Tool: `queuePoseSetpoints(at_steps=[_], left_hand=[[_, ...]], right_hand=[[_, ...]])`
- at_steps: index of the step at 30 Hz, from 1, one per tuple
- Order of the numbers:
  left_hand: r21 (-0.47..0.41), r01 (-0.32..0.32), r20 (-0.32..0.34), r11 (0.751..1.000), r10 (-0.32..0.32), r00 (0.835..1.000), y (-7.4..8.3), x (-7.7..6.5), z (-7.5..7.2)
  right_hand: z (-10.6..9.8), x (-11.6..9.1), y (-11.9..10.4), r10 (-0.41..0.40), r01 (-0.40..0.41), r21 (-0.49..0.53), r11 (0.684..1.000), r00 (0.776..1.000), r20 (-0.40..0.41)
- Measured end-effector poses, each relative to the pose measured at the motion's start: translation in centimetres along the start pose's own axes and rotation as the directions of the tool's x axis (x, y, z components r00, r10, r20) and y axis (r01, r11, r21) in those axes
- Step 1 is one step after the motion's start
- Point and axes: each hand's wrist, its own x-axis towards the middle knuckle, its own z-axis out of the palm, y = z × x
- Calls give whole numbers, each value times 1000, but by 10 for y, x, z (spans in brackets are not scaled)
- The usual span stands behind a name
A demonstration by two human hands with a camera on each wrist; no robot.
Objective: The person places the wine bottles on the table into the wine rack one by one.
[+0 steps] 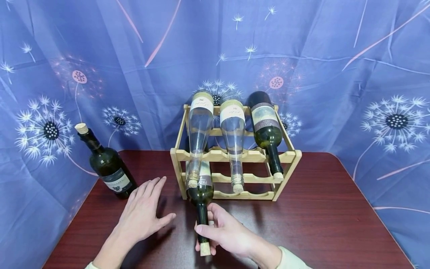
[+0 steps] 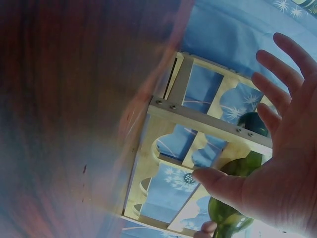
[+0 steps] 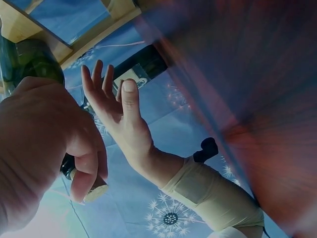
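My right hand (image 1: pixel 231 231) grips the neck of a dark green wine bottle (image 1: pixel 201 194), thumb on top and fingers beneath. This bottle lies in the left column of a wooden wine rack (image 1: pixel 235 155), below the top tier, with its cork toward me; which lower tier bears it I cannot tell. Over the table, my left hand (image 1: pixel 142 211) has its fingers spread and holds nothing. Beside it, to the left, stands a corked dark wine bottle (image 1: pixel 117 179) with a pale label. In the left wrist view the thumb (image 2: pixel 218 186) crosses in front of the green bottle.
On the rack's top tier lie two clear bottles, the left one (image 1: pixel 198 138) and the middle one (image 1: pixel 233 140), and a dark green bottle (image 1: pixel 267 127) at right, all corks forward. A dark red table (image 1: pixel 336 216) bears the rack. Behind hangs a blue dandelion-print cloth (image 1: pixel 322 93).
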Motion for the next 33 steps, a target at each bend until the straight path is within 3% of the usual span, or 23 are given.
queuePoseSetpoints(at_steps=[13, 20, 33], left_hand=[[-3, 9, 6, 1000, -9, 1000, 0, -1, 0], [-10, 10, 2, 1000, -10, 1000, 0, 0, 0], [-5, 7, -14, 1000, -7, 1000, -4, -2, 3]], right_hand=[[-4, 11, -6, -19, 19, 12, 1000, 1000, 12], [-2, 21, -6, -42, 36, -70, 997, 996, -84], [-4, 37, -12, -16, 13, -20, 1000, 980, -198]])
